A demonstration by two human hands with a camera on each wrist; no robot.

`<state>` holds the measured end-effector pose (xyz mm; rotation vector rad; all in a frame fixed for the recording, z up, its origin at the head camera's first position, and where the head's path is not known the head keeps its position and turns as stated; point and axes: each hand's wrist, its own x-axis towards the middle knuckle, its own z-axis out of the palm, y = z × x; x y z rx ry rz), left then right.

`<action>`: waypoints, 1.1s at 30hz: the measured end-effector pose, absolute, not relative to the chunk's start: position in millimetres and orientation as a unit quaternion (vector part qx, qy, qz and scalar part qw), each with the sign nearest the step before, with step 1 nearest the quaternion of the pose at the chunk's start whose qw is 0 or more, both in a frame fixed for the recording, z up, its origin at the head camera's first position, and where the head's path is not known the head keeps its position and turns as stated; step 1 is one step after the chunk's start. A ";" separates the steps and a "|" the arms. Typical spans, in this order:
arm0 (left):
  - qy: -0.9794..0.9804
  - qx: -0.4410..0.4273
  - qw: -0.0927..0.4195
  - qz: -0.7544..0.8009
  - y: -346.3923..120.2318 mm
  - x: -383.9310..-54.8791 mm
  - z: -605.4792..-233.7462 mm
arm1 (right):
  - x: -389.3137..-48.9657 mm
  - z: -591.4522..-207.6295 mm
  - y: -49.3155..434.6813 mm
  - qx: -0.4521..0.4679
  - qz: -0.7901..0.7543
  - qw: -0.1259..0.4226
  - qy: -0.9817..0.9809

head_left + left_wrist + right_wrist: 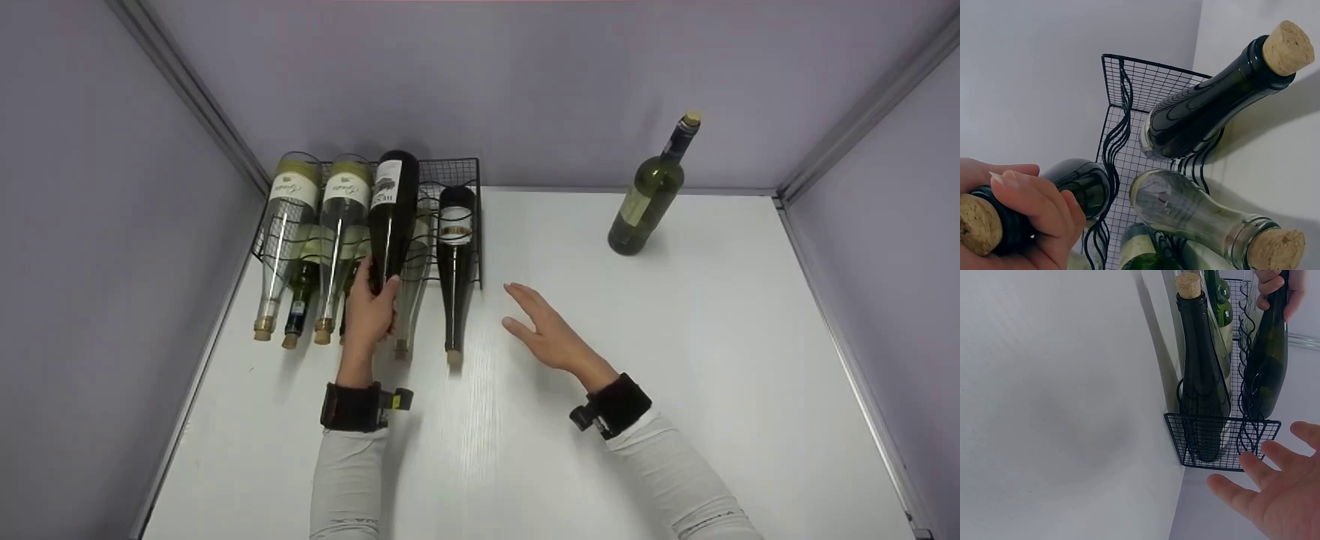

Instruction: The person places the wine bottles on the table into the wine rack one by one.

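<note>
My left hand (369,309) grips a dark wine bottle (394,187) with a white label round its neck, fingers curled close below the cork in the left wrist view. The bottle lies along the top of a black wire rack (478,225), its base toward the back wall. Two clear bottles with pale labels (287,217) (345,217) lie to its left on the upper level. Lower down are a green bottle (300,289), a clear bottle (411,300) and a dark bottle (454,277). My right hand (555,337) hovers right of the rack, fingers spread and holding nothing.
A green wine bottle (646,199) with a cork stands upright at the back right of the white table (720,360). Grey panels (570,90) wall in the back and both sides. The corked necks stick out from the rack toward me.
</note>
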<state>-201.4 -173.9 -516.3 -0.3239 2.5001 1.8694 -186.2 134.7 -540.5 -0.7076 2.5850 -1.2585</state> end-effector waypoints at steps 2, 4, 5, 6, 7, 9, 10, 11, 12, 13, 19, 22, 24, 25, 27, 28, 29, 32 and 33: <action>0.823 -0.099 -0.012 0.560 -172.2 -201.3 -515.9 | -185.9 -540.3 134.7 -0.238 -0.424 0.090 0.869; 0.845 -0.094 -0.022 0.526 -171.0 -201.5 -516.2 | -185.8 -540.4 134.5 -0.238 -0.423 0.091 0.870; 0.854 -0.090 -0.027 0.511 -170.8 -201.6 -516.3 | -185.8 -540.4 134.5 -0.238 -0.423 0.091 0.870; 0.861 -0.089 -0.032 0.499 -170.4 -201.5 -516.3 | -185.7 -540.4 134.3 -0.238 -0.422 0.092 0.870; 0.865 -0.085 -0.033 0.494 -170.2 -201.3 -516.4 | -185.8 -540.5 134.3 -0.238 -0.423 0.092 0.869; 0.875 -0.077 -0.038 0.477 -170.3 -200.9 -516.4 | -185.9 -540.5 134.1 -0.238 -0.421 0.094 0.870; 0.880 -0.075 -0.041 0.467 -170.4 -201.0 -516.3 | -185.9 -540.4 134.0 -0.238 -0.421 0.095 0.870; 0.883 -0.073 -0.042 0.461 -170.1 -200.7 -515.9 | -185.8 -540.4 134.0 -0.238 -0.420 0.095 0.870; 0.887 -0.072 -0.044 0.455 -169.7 -200.6 -515.8 | -185.9 -540.4 133.9 -0.238 -0.420 0.095 0.870; 0.891 -0.072 -0.046 0.447 -169.5 -200.6 -515.9 | -186.0 -540.5 133.8 -0.239 -0.421 0.095 0.870; 0.913 -0.079 -0.067 0.395 -165.5 -199.1 -516.1 | -186.6 -542.1 133.1 -0.239 -0.423 0.096 0.869; 0.920 -0.088 -0.083 0.372 -163.2 -197.8 -515.5 | -186.7 -542.6 133.1 -0.237 -0.422 0.101 0.869; 0.924 -0.091 -0.092 0.359 -161.9 -197.4 -515.5 | -186.7 -543.0 133.3 -0.236 -0.422 0.102 0.870; 0.927 -0.092 -0.097 0.352 -161.3 -197.3 -515.7 | -186.8 -543.1 133.3 -0.236 -0.422 0.101 0.870; 0.931 -0.092 -0.104 0.336 -160.0 -197.1 -515.6 | -187.0 -543.3 133.5 -0.236 -0.421 0.099 0.870; 0.933 -0.093 -0.107 0.330 -159.2 -197.0 -515.5 | -187.0 -543.3 133.6 -0.236 -0.421 0.098 0.870; 0.935 -0.093 -0.109 0.323 -158.2 -197.0 -515.5 | -187.0 -543.3 133.8 -0.236 -0.421 0.097 0.870; 0.942 -0.097 -0.116 0.300 -155.1 -196.8 -515.4 | -186.7 -542.8 134.3 -0.238 -0.423 0.095 0.869; 0.944 -0.098 -0.118 0.293 -153.9 -196.8 -515.6 | -186.6 -542.7 134.4 -0.238 -0.422 0.095 0.870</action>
